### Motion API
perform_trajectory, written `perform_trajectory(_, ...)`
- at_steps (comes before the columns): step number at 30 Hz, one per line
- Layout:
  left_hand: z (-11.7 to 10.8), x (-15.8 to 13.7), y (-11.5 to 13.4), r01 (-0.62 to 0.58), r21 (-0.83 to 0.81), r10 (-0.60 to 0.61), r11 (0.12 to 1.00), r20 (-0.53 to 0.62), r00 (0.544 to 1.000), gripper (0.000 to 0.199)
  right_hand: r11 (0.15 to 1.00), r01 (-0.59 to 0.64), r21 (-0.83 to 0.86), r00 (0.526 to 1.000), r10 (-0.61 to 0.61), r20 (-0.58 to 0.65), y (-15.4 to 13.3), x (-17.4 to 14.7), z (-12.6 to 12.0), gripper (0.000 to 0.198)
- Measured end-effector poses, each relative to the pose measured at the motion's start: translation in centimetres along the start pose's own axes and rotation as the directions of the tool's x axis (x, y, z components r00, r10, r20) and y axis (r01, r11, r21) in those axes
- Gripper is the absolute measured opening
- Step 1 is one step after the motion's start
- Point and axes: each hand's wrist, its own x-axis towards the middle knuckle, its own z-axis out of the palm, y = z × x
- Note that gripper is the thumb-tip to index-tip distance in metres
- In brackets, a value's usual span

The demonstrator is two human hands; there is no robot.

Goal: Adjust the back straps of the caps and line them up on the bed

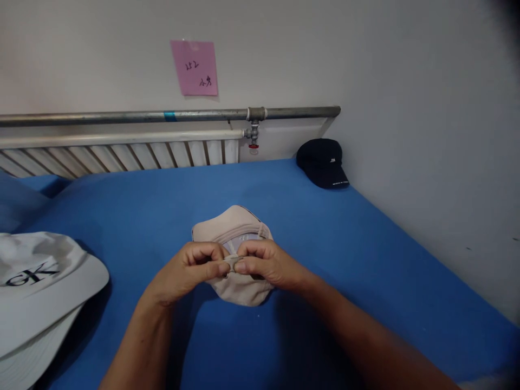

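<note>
Left hand (200, 266) and right hand (262, 264) at the strap (232, 262) of a pale cap (242, 291), blue surface (142, 203) beneath.

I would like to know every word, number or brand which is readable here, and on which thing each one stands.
"252": handwritten on the pink paper.
"小": handwritten below it on the same paper; the character after it is unclear.
"CK": black letters on the white cap.
Small white mark and brim lettering on the black cap: too small to read.
Marks inside the beige cap: too blurred to read.
</note>
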Motion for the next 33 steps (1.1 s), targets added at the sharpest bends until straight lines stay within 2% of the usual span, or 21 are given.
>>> perform_trajectory(11,-0.2,-0.3,0.4,-0.012,0.029,0.011,1.000,0.036,0.999,0.026,0.998,0.006,-0.063,0.998,-0.010,-0.058,0.2,0.2,0.4,0.028)
perform_trajectory(13,-0.3,-0.3,0.5,0.007,0.026,-0.008,1.000,0.032,0.999,0.025,0.995,0.010,-0.100,0.994,-0.021,-0.105,0.3,0.4,0.1,0.023)
perform_trajectory(15,-0.3,-0.3,0.6,0.029,0.021,-0.030,0.999,0.042,0.999,0.022,0.982,0.068,-0.178,0.983,-0.097,-0.159,0.5,0.4,-0.2,0.010)
perform_trajectory(16,-0.3,-0.3,0.6,0.038,0.025,-0.039,0.999,0.050,0.998,0.021,0.965,0.121,-0.233,0.974,-0.161,-0.162,0.5,0.4,-0.3,0.017)
perform_trajectory(18,-0.2,-0.1,0.7,0.050,0.056,-0.053,0.997,0.045,0.998,0.020,0.905,0.250,-0.345,0.946,-0.304,-0.111,0.6,0.3,-0.5,0.032)
perform_trajectory(21,0.1,0.2,0.7,0.060,0.095,-0.060,0.994,0.000,0.998,0.022,0.832,0.367,-0.417,0.908,-0.418,-0.034,0.8,0.3,-0.5,0.020)
perform_trajectory(25,0.1,0.1,0.9,0.071,0.067,-0.068,0.995,-0.042,0.997,0.017,0.877,0.370,-0.306,0.911,-0.407,-0.066,1.0,0.3,-0.5,0.006)
perform_trajectory(28,-0.1,-0.1,1.0,0.059,0.121,-0.050,0.991,-0.077,0.996,0.024,0.938,0.308,-0.156,0.937,-0.328,-0.121,1.2,0.4,-0.7,0.007)
perform_trajectory(30,-0.2,-0.1,0.9,0.099,0.167,-0.083,0.981,-0.102,0.991,0.031,0.960,0.263,-0.092,0.951,-0.275,-0.144,1.3,0.5,-0.9,0.007)
perform_trajectory(33,-0.4,0.1,0.5,0.164,0.264,-0.157,0.951,-0.047,0.986,0.029,0.957,0.283,-0.065,0.954,-0.288,-0.086,1.2,0.4,-0.9,0.007)
